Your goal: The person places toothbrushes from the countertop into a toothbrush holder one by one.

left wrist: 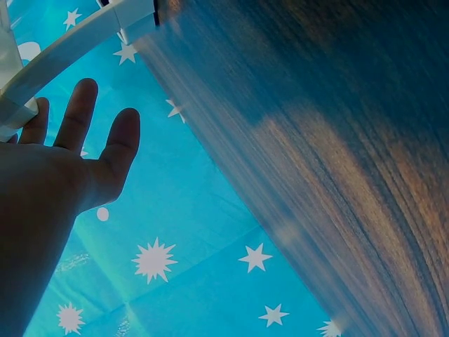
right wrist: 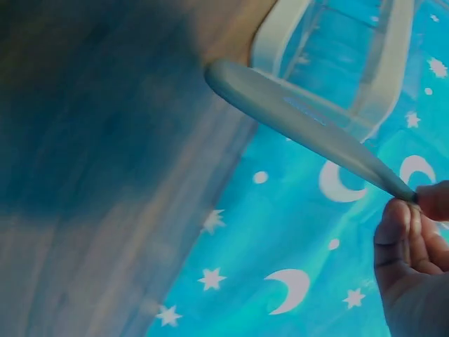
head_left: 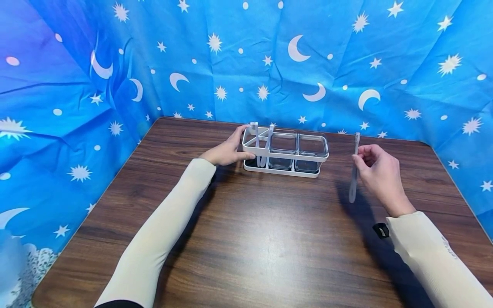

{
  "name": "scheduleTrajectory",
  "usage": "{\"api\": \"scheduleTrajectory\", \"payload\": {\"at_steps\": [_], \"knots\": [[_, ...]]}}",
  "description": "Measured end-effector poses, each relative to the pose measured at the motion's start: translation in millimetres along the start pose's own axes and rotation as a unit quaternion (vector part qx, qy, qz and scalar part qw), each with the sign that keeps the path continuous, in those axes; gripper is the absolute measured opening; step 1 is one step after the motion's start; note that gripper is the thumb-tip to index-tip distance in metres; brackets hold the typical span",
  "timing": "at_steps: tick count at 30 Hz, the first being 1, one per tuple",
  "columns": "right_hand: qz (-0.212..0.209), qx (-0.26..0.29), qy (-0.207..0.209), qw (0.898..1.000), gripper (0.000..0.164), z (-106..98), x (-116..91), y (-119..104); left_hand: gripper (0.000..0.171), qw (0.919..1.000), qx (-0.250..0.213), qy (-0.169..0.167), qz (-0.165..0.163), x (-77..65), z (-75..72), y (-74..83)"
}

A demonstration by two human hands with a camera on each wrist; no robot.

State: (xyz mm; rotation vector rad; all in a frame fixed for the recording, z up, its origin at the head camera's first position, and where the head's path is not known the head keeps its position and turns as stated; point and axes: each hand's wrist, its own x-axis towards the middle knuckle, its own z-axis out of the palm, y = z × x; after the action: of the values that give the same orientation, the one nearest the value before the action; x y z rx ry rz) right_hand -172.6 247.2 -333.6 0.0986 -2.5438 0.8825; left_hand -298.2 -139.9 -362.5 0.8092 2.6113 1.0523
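A white-framed toothbrush holder (head_left: 286, 155) stands towards the back of the table. My left hand (head_left: 228, 150) holds its left end, thumb in front and fingers behind; in the left wrist view the fingers lie by the white rail (left wrist: 74, 45). Two toothbrushes, one (head_left: 257, 137) left of the other (head_left: 268, 140), lean upright in its left part. Two clear cups, a middle one (head_left: 284, 142) and a right one (head_left: 313, 145), fill the other slots. Right of the holder, my right hand (head_left: 381, 173) pinches a grey toothbrush (head_left: 353, 186) upright, head up, its handle (right wrist: 302, 130) pointing down.
The brown wooden table (head_left: 265, 248) has rounded back corners. Blue cloth (head_left: 254, 64) with moons and stars hangs behind it and along the left side. A black strap (head_left: 381, 230) shows at the right wrist.
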Motion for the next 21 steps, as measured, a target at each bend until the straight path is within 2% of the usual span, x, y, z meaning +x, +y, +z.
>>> {"api": "scheduleTrajectory", "payload": {"at_steps": [4, 9, 18, 21], "knots": [[-0.036, 0.046, 0.052, 0.997, 0.017, 2, 4, -13, 0.091, 1.0000, 0.001, 0.001, 0.003, 0.6, 0.0, -1.3], [-0.054, 0.102, 0.090, 0.989, 0.017, 6, 10, -31, 0.091, 1.0000, 0.001, -0.001, -0.001, 0.8, 0.3, -2.5], [-0.067, 0.184, 0.098, 0.976, 0.017, 16, 22, -64, 0.092, 1.0000, 0.000, 0.001, 0.001, 1.0, 0.5, -2.5], [-0.081, 0.217, 0.107, 0.967, 0.018, 20, 26, -76, 0.093, 1.0000, 0.003, 0.001, 0.000, 0.8, 0.7, -2.3]]}}
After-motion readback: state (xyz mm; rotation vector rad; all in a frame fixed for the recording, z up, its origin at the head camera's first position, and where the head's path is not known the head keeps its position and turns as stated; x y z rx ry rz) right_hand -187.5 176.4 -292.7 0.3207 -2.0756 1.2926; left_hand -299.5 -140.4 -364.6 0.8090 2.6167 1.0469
